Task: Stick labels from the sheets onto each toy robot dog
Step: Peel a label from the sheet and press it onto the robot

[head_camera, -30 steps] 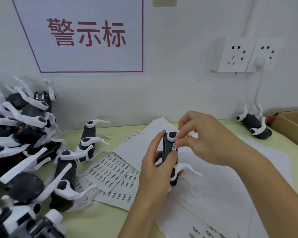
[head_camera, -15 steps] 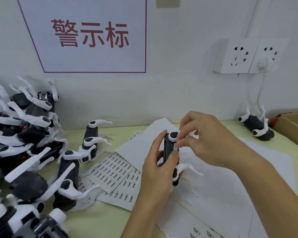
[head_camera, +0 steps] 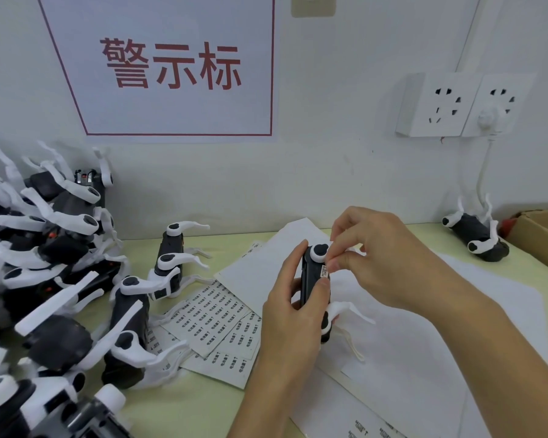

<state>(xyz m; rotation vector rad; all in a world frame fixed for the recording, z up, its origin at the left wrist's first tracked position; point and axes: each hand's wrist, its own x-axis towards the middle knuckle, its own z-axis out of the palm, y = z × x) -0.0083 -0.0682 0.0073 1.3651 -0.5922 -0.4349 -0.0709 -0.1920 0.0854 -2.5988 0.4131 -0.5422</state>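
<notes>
The left hand (head_camera: pixel 293 314) grips one toy robot dog (head_camera: pixel 314 279) above the desk (head_camera: pixel 525 279), fingers curled behind the black body and thumb pressed on its front edge. The palm hides most of the body; only the front edge, one white hip joint and two white legs show. The right hand (head_camera: pixel 380 257) pinches at a small white label (head_camera: pixel 324 270) on the body's upper edge, thumb and forefinger closed together. The label print is too small to read, and how fully the label lies on the body cannot be told.

Two further dogs lie apart on the desk to the left: one (head_camera: pixel 171 257) near the wall and one (head_camera: pixel 128 330) nearer the camera, resting on the label sheets (head_camera: pixel 215 317). A pile of dogs (head_camera: pixel 41 248) fills the left edge; it is cut off by the frame and tangled, so no count is possible. One more dog (head_camera: pixel 476 240) lies on its back at the far right, near the wall.

At least three printed sheets overlap under the left hand; their edges are partly covered. Blank white sheets (head_camera: pixel 440 327) lie beneath the right forearm. Another printed sheet (head_camera: pixel 364 428) is cut off at the bottom edge.

A cardboard box (head_camera: pixel 541 238) is cut off at the right edge. On the wall are two sockets (head_camera: pixel 456 105), one with a plug, and one sign (head_camera: pixel 171 64) with red characters, its top cut off.
</notes>
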